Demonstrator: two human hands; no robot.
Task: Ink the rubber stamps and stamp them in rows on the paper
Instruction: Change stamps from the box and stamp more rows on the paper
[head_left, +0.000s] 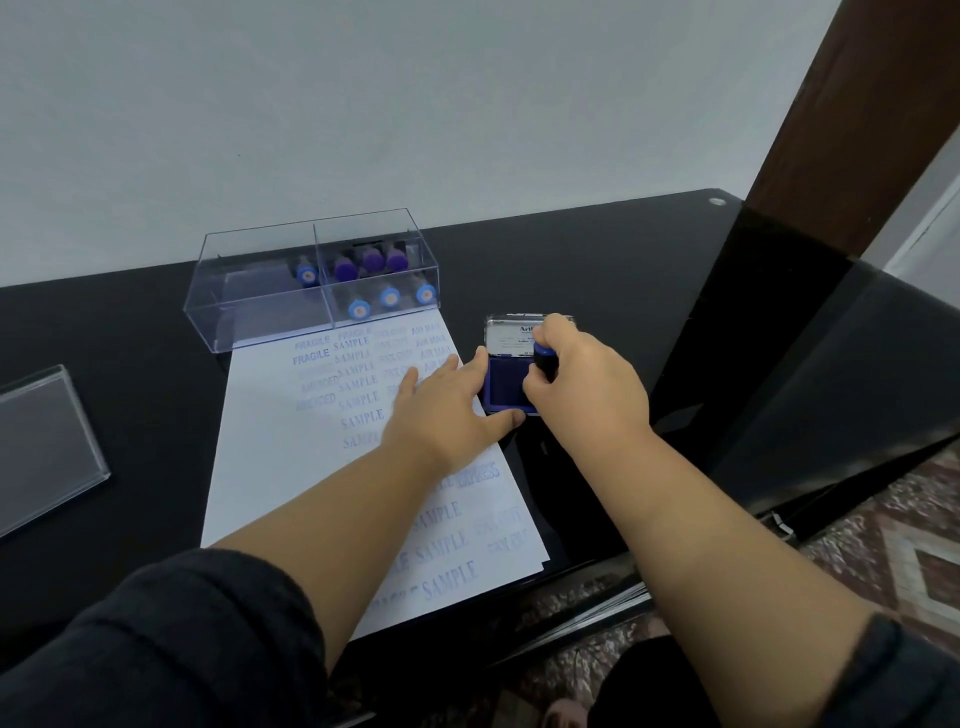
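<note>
- gripping a blue-handled stamp (544, 358), the right hand (584, 384) sits just right of the frame's centre, fingers and thumb curled round the handle, with the stamp's base down on the ink pad (506, 387).
- the ink pad is an open tin with a dark blue pad; its lid (511, 335) stands tipped up behind it, bearing printed lettering partly hidden by the hand.
- the left hand (441, 410) lies flat at the centre of the frame, fingers straight and spread, holding nothing; its palm rests on the paper (270, 467) and its thumb reaches to the near edge of the ink pad, while a fingertip touches the pad's left side.
- the paper is a white sheet running from the centre down to the lower middle, just left of the ink pad, covered with blue rows reading "fragile", "sample", "air mail" and "express"; some fainter words are too blurred to read.
- both forearms are bare, with dark sleeves (156, 639) pushed up at the bottom of the frame.
- a clear plastic box (311, 280) sits at the far end of the paper, above and left of centre, split into two compartments; the right one holds several stamps (374, 280) with purple and blue handles, and one blue-handled stamp lies in the left one by the divider.
- a clear flat lid (47, 447) lies at the left edge, well apart from the paper.
- everything rests on a black table (130, 364) against a pale wall (363, 104); a dark wooden post (857, 104) rises at the upper right, and patterned floor (883, 551) shows at the lower right.
</note>
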